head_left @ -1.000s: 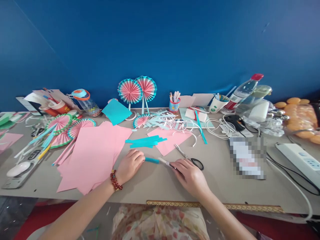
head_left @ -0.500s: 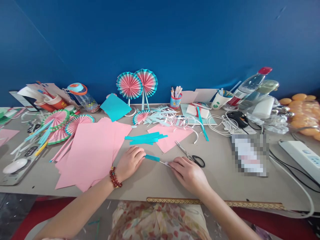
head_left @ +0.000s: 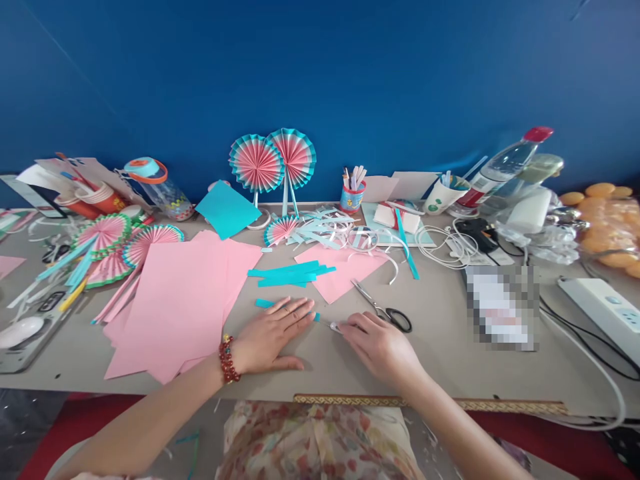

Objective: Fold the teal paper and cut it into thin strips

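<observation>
My left hand [head_left: 274, 335] lies flat with its fingers spread over a narrow blue paper strip [head_left: 263, 303]; both ends of the strip show past the fingers. In my right hand [head_left: 377, 343] is a thin metal-tipped tool with a pale handle [head_left: 334, 326], pinched in the fingers. Its tip points left at the strip's right end; whether they touch I cannot tell. Just behind my right hand lie open scissors [head_left: 395, 319] with black handles. More blue strips [head_left: 290, 273] lie stacked beyond my left hand, partly on pink paper [head_left: 345, 267].
Pink sheets [head_left: 175, 307] cover the table on the left. Folded paper fans [head_left: 256, 163] stand by the blue wall, near shredded strips [head_left: 330, 230]. Pens fill a small cup [head_left: 353, 199]. A bottle [head_left: 500, 170], cables and a power strip [head_left: 607, 313] are on the right.
My left hand has gone from pinching the blue strip's left end to lying flat over its middle, farther right. My right hand has hardly moved and still holds the tool.
</observation>
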`<state>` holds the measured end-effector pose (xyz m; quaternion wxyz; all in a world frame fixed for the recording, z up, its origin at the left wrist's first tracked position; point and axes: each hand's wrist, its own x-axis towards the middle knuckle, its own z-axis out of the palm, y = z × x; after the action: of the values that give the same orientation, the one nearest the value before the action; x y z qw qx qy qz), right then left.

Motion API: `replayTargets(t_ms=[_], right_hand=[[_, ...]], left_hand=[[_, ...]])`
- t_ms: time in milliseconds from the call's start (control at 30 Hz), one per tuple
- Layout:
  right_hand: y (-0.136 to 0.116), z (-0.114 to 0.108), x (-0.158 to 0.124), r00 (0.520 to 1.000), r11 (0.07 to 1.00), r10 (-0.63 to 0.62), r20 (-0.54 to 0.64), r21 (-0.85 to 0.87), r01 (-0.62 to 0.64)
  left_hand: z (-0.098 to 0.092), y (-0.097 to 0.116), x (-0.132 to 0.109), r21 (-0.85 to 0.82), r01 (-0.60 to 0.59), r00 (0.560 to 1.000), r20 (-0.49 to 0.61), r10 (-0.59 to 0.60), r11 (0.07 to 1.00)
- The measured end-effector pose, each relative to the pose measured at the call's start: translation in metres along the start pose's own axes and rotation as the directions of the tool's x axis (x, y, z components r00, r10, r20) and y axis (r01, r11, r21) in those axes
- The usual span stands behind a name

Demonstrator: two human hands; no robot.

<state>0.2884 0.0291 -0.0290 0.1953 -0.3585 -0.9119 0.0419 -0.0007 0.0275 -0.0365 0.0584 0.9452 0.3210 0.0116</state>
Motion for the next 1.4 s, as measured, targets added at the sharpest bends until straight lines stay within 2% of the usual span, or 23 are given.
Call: replayTargets(t_ms=[267, 900, 1400], right_hand=[[0.001, 0.008, -0.006, 1.0, 0.996, -0.013, 0.005, -0.084, 0.013], [-0.006, 0.008, -0.004, 0.999, 0.999, 0.028, 0.03, -0.018, -0.027], [-0.022, 0.007, 0.004, 0.996, 0.995, 0.093, -0.014, -0.036, -0.093]], left_hand=[[-0.002, 0.0, 0.0, -0.028, -0.005, 1.0, -0.004, 0.005, 1.0], [-0.001, -0.001, 0.0, -0.054, -0.015, 1.0, -0.004, 0.015, 0.998], [-0.001, 0.0, 0.001, -0.044, -0.01, 1.0, -0.026, 0.009, 0.999]])
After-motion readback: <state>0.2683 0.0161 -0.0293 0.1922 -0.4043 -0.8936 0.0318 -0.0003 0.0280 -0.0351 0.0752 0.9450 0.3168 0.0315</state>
